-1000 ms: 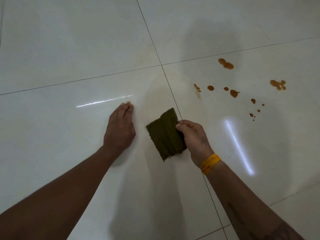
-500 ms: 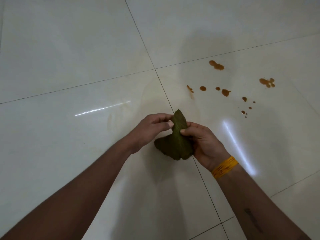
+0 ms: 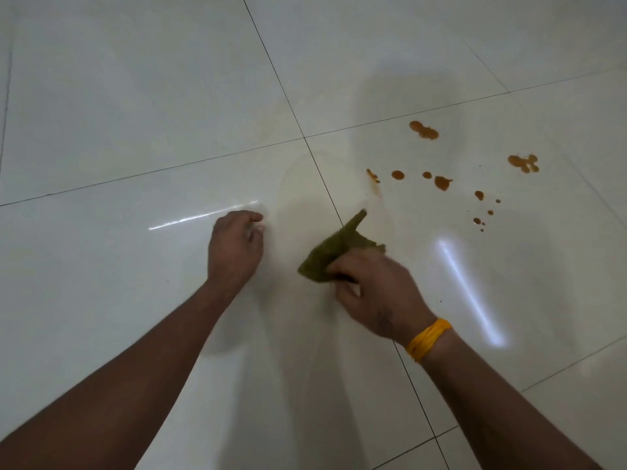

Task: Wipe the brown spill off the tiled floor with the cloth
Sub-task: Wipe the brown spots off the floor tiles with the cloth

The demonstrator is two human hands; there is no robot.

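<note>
A dark green cloth [image 3: 334, 247] is bunched up just left of a tile joint, and my right hand [image 3: 375, 291] grips its near end; a yellow band circles that wrist. My left hand [image 3: 235, 249] rests to the cloth's left with fingers curled under, holding nothing. The brown spill [image 3: 441, 182] is a scatter of several drops and blotches on the white tile beyond and to the right of the cloth, with larger blotches at the far side [image 3: 424, 130] and far right [image 3: 524, 162]. The cloth's pointed far end lies just short of the nearest drop.
The glossy white tiled floor [image 3: 135, 96] spreads all around, crossed by dark grout lines. Bright light reflections streak the tiles on the left and right. A faint yellowish smear shows around the grout crossing beyond my hands.
My left hand has let go of the cloth and moved left down to the floor. My right hand has kept the cloth and lowered it, bunched, toward the tile.
</note>
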